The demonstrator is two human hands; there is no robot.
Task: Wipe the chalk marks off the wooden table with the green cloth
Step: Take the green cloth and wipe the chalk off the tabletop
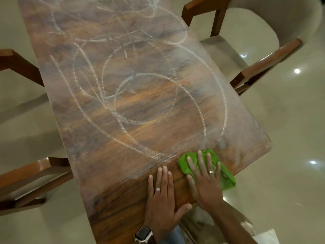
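**Observer 1:** While the right hand [204, 180] presses the green cloth [226, 175] flat, fingers spread wide and straight, note the position: the cloth lies on the wooden table [123, 106] at the near right corner, with one flap hanging past the right edge.

**Observer 2:** Confirmed. And the left hand [162, 196]?

**Observer 1:** It lies flat on bare wood just beside the cloth, fingers straight and close together, holding nothing. Function, as I judge it: bracing the body while the right hand works.

**Observer 2:** Extent of the chalk marks [140, 74]?

**Observer 1:** Loops and scribbles cover most of the top, from just beyond the cloth to the far end. The strip around the hands looks darker and largely free of chalk. Most of the job remains.

**Observer 2:** Clearances?

**Observer 1:** Nothing stands on the tabletop, so strokes can run forward and leftward unobstructed. The right edge is immediately beside the cloth; a rightward stroke risks sweeping it off. A cushioned armchair [263, 43] sits near that edge, and wooden chair arms [35, 173] flank the left side.
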